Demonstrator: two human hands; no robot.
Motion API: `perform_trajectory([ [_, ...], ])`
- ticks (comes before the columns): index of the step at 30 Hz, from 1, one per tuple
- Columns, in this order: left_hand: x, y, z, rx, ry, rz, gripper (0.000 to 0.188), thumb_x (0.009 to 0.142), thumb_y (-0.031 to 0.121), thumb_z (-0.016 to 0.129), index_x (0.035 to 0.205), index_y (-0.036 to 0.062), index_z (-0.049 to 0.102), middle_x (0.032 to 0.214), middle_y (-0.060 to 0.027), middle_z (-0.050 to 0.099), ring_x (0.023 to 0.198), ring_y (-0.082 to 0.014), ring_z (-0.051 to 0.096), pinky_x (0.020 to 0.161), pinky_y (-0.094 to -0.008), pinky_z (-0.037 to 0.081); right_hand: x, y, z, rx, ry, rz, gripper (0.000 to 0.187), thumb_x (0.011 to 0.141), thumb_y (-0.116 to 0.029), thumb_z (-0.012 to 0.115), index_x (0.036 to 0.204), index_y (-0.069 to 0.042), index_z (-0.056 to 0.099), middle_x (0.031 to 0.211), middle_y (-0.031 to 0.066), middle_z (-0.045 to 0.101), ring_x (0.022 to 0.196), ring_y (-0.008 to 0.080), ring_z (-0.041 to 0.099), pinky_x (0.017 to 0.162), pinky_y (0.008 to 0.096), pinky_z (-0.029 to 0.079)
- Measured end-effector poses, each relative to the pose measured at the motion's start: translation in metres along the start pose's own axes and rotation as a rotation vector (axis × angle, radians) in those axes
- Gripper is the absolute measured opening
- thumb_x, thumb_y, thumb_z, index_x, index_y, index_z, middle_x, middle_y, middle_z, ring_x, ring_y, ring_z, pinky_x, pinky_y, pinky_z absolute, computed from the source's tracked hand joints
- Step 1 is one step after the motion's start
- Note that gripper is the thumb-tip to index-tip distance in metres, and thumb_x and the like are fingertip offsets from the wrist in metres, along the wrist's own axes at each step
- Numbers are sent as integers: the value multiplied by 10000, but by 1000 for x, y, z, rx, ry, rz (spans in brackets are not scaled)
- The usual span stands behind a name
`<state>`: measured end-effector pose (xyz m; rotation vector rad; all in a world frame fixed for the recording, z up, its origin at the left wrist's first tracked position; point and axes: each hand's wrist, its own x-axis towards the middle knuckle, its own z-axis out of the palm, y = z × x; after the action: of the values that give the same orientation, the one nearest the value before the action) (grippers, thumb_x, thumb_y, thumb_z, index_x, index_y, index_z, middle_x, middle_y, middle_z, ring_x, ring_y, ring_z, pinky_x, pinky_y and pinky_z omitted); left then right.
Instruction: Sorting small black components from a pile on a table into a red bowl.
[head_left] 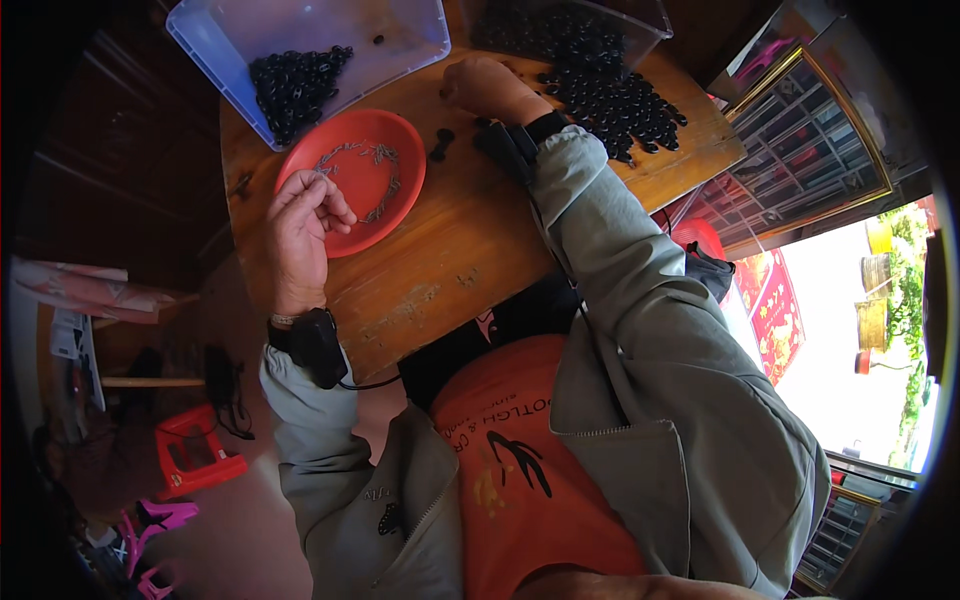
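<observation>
My left hand [308,212] is over the near-left rim of a round red plate [408,170], thumb and fingertips pinched together. Whatever is in that pinch is too small to make out. Small thin silvery metal pieces [391,184] lie in a loose ring inside the plate. Farther right, my right hand [488,88] rests at the table's far side with its fingers curled in, and its grip is hidden. It is close to a spread of black oval pieces [625,115] on the wooden table [470,225]. A few black pieces [441,145] lie between plate and right wrist.
A clear plastic bin [400,60] at the far left holds a heap of black pieces [297,88]. Another clear container [640,35] at the far right has black pieces spilling from it. A red plastic stool [198,452] stands on the floor at left. Cables run along both forearms.
</observation>
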<state>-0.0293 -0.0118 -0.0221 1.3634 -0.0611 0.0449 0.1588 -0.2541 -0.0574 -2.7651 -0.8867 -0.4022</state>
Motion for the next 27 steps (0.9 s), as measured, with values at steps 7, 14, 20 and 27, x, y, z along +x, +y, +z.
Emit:
perform_trajectory([
  [7,1,0,0,25,2,6,150,888,172,455,809,67,527,679,-31,556,612,-118,554,555,-224,418,-5,1,-7,132,0,-6,184,771,-228,585,860,-104,689,813,115,668,780,294,634,728,380,490],
  [14,-2,3,1,48,66,-8,153,886,176,459,808,65,530,674,-28,554,606,-113,549,550,-217,408,-11,-3,-26,344,8,-42,240,781,-286,608,868,-77,686,802,119,667,774,277,637,718,354,489],
  [20,-2,2,5,70,77,-21,152,885,176,461,810,64,532,672,-26,553,602,-110,545,550,-217,407,5,11,-5,233,80,141,280,735,-315,620,906,-107,699,894,114,671,857,304,628,779,392,491],
  [27,-2,5,4,61,99,-14,145,885,168,463,815,63,535,674,-27,554,603,-110,544,548,-219,408,19,8,4,159,-50,93,280,740,-350,649,872,-106,688,887,100,668,873,285,625,772,382,483],
])
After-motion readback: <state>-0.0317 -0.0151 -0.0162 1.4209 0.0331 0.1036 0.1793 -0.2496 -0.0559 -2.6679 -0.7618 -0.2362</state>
